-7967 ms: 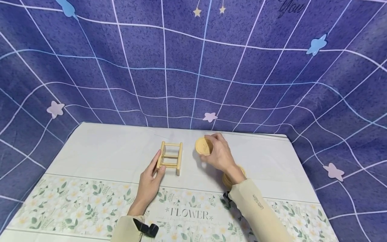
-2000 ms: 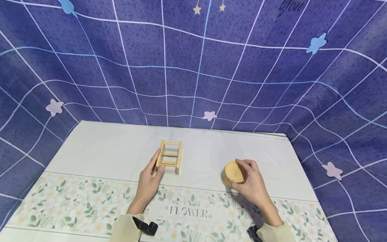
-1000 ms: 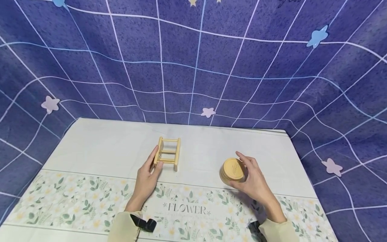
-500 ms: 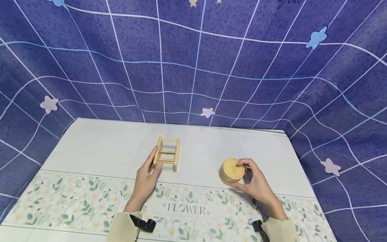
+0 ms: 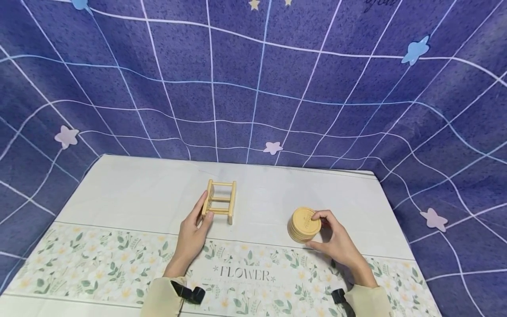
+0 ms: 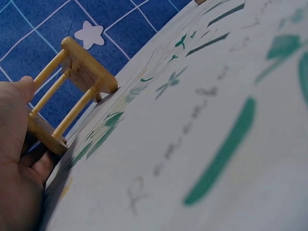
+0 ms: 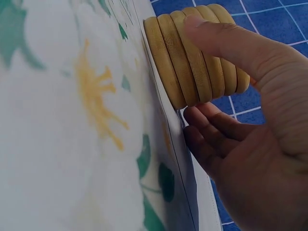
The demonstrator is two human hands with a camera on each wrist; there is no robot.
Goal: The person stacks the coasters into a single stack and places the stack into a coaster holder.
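My left hand (image 5: 191, 240) grips a small light wooden coaster rack (image 5: 232, 201) by its left end, on the white part of the table. The rack has two end boards joined by several thin rods, and no coaster shows in it. In the left wrist view the thumb and fingers wrap one end board of the rack (image 6: 85, 65). To the right stands a stack of round wooden coasters (image 5: 305, 222). My right hand (image 5: 336, 240) holds this stack at its right side, index fingertip at the top rim. In the right wrist view the thumb presses the edges of the coasters (image 7: 197, 62).
A white tablecloth (image 5: 245, 273) with a printed flower band and lettering covers the table. Behind and beside it hangs a blue curtain (image 5: 237, 110) with a grid and star pattern. Each wrist wears a black strap, the left one (image 5: 188, 293) plainly visible.
Eight seconds ago my right hand held one coaster near the rack; that coaster then went onto the stack at right. Lately its fingers lifted off slightly and closed on the stack again. The left hand stayed.
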